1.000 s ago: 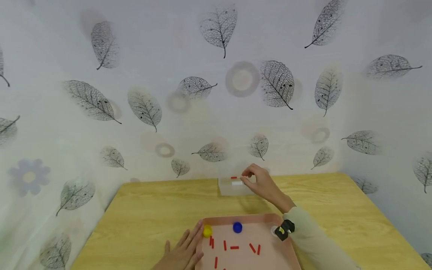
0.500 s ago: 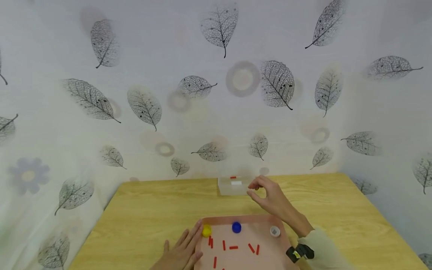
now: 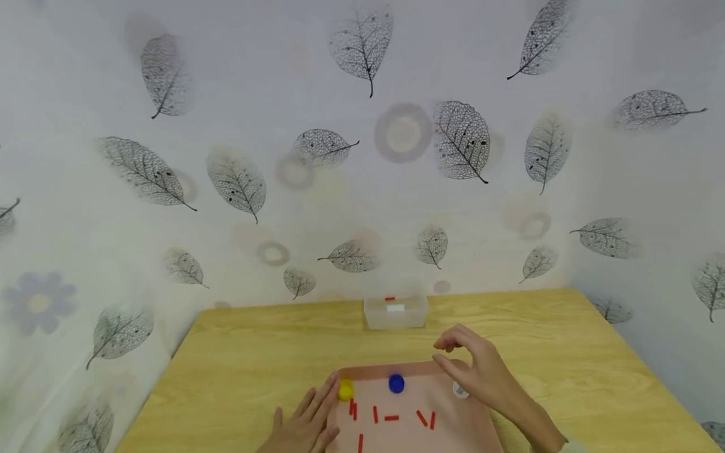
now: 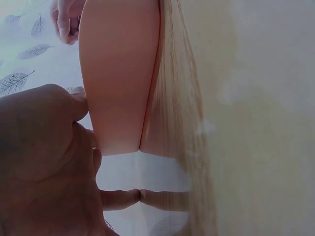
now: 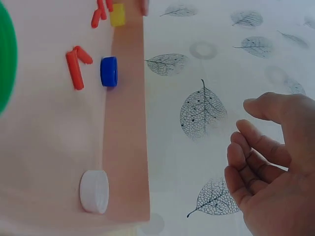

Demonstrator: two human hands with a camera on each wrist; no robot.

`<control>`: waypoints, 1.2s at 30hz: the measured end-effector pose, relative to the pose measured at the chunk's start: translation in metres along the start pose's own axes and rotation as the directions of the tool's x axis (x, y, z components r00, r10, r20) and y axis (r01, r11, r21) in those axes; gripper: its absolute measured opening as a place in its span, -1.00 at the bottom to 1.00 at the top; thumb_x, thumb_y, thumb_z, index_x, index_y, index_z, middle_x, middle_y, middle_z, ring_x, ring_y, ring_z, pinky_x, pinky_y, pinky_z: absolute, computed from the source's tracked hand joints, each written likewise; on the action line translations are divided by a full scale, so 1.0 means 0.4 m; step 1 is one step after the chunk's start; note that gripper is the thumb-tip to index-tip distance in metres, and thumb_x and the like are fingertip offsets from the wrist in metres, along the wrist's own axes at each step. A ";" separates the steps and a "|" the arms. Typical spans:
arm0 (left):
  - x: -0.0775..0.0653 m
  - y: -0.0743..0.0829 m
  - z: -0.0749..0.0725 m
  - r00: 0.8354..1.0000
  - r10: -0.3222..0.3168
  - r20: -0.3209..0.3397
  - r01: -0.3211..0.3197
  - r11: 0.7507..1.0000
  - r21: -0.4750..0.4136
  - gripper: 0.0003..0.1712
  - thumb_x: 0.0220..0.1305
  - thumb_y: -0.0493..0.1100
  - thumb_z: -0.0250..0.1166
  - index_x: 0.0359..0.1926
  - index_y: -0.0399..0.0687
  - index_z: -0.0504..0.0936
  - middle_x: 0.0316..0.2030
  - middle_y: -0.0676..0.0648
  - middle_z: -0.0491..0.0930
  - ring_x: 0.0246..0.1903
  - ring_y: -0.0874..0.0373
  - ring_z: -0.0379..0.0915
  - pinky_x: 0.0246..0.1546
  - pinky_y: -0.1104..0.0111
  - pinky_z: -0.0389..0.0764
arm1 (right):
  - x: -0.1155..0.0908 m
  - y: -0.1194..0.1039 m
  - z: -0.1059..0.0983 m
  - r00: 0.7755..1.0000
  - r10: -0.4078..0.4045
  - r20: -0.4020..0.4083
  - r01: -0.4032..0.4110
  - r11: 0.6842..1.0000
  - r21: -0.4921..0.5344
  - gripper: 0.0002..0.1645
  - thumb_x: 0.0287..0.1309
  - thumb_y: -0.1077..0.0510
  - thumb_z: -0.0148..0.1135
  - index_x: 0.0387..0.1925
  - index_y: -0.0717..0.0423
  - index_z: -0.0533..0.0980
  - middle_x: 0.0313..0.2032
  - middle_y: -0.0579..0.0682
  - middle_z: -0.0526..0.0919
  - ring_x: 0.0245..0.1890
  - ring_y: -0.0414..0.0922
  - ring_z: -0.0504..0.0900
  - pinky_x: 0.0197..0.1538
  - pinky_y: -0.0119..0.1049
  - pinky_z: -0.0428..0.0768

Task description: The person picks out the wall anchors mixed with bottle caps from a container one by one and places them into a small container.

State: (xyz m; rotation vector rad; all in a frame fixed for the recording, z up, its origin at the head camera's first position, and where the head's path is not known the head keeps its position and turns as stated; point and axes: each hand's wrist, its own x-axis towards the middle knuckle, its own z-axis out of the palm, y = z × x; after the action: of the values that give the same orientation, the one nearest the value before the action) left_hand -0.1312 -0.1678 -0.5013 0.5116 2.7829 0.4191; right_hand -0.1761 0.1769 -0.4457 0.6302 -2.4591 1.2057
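Note:
My left hand lies at the left side of a pink tray, fingers straight, touching its rim; the left wrist view shows the thumb and fingers against the tray wall. My right hand hovers over the tray's back right corner, thumb and fingers loosely bent and apart, with nothing between them. Inside the tray are a yellow cap, a blue cap and a white cap, partly covered by the right hand in the head view. Several short red sticks lie scattered on the tray floor.
A translucent box with a white label stands behind the tray near the wall, a red stick visible in it. A green rounded edge shows in the right wrist view. The wooden table meets a leaf-patterned wall.
My right hand has drawn back from the translucent box, towards me and to the right, over the tray's corner. The left hand stays at the tray's rim.

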 end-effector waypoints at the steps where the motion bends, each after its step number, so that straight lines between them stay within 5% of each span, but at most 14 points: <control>1: -0.001 0.000 0.001 1.000 -0.005 0.000 0.005 1.000 -0.008 -0.22 0.31 0.48 -0.45 0.48 0.44 -0.27 0.47 0.30 -0.31 0.38 -0.16 -0.03 -0.09 -0.57 -0.21 | -0.008 -0.003 -0.004 1.000 0.009 0.002 -0.009 1.000 0.007 -0.89 0.18 0.02 0.29 -0.27 -0.23 0.52 -0.33 -0.32 0.53 -0.30 -0.29 0.50 -0.23 -0.33 0.53; 9: -0.003 -0.006 0.001 0.998 0.036 -0.047 -0.036 0.999 -0.010 -0.25 0.38 0.40 -0.41 0.49 0.37 -0.27 0.47 0.27 -0.35 0.36 -0.18 0.02 -0.17 -0.60 -0.15 | -0.042 -0.018 -0.016 1.000 0.029 0.009 -0.030 0.999 0.044 -0.86 0.17 0.08 0.30 -0.29 -0.27 0.51 -0.34 -0.30 0.55 -0.32 -0.27 0.51 -0.25 -0.35 0.53; 15: -0.005 -0.002 -0.007 0.999 0.032 -0.015 -0.032 0.999 -0.033 -0.25 0.37 0.41 -0.43 0.49 0.38 -0.28 0.47 0.28 -0.34 0.38 -0.15 -0.03 -0.10 -0.58 -0.20 | -0.074 -0.012 0.002 0.999 0.030 0.011 -0.031 0.998 0.055 -0.83 0.12 0.09 0.34 -0.32 -0.28 0.52 -0.37 -0.32 0.54 -0.36 -0.27 0.51 -0.28 -0.38 0.53; 23: -0.003 -0.008 0.001 0.999 0.026 -0.019 -0.026 1.000 -0.017 -0.25 0.36 0.42 -0.44 0.49 0.39 -0.27 0.46 0.30 -0.34 0.38 -0.13 -0.03 -0.10 -0.58 -0.19 | -0.115 0.012 0.033 0.995 0.011 0.101 -0.026 0.988 0.153 -0.83 0.15 0.19 0.31 -0.27 -0.13 0.52 -0.36 -0.19 0.57 -0.34 -0.23 0.55 -0.27 -0.30 0.58; 26: -0.004 -0.010 0.002 1.000 0.019 -0.020 -0.019 1.000 -0.016 -0.24 0.35 0.44 -0.43 0.48 0.42 -0.26 0.46 0.32 -0.33 0.38 -0.12 -0.04 -0.08 -0.57 -0.22 | -0.129 0.016 0.038 0.972 0.105 0.210 -0.146 0.971 0.191 -0.91 0.20 0.12 0.27 -0.27 -0.08 0.51 -0.33 -0.16 0.56 -0.28 -0.21 0.54 -0.21 -0.31 0.56; 30: -0.008 -0.008 0.002 1.000 0.021 -0.020 -0.021 1.000 -0.011 -0.23 0.33 0.46 -0.43 0.48 0.42 -0.24 0.46 0.32 -0.33 0.38 -0.13 -0.03 -0.10 -0.58 -0.21 | -0.142 0.017 0.043 0.913 0.193 0.360 -0.279 0.938 0.205 -0.83 0.25 0.00 0.21 -0.24 -0.01 0.49 -0.29 -0.09 0.55 -0.23 -0.19 0.53 -0.18 -0.36 0.54; 33: -0.011 -0.005 0.000 1.000 0.020 -0.013 -0.020 1.000 -0.011 -0.23 0.33 0.46 -0.43 0.48 0.41 -0.23 0.46 0.31 -0.33 0.38 -0.14 -0.03 -0.10 -0.58 -0.20 | -0.146 0.020 0.048 0.896 0.179 0.407 -0.288 0.931 0.225 -0.81 0.27 0.01 0.18 -0.22 0.04 0.47 -0.29 -0.05 0.54 -0.27 -0.18 0.54 -0.22 -0.38 0.55; 36: -0.013 0.000 -0.004 1.000 0.018 -0.013 -0.019 1.000 -0.009 -0.23 0.33 0.46 -0.43 0.48 0.41 -0.23 0.46 0.30 -0.33 0.38 -0.15 -0.02 -0.10 -0.58 -0.20 | -0.150 0.023 0.054 0.906 0.146 0.397 -0.236 0.953 0.189 -0.85 0.28 0.04 0.18 -0.23 0.02 0.47 -0.30 -0.08 0.53 -0.29 -0.21 0.54 -0.25 -0.39 0.54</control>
State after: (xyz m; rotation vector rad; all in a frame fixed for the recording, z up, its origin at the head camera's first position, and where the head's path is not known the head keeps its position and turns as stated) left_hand -0.1272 -0.1703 -0.4987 0.5347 2.7895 0.4408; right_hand -0.1321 0.1790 -0.4929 0.7603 -2.7733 1.5991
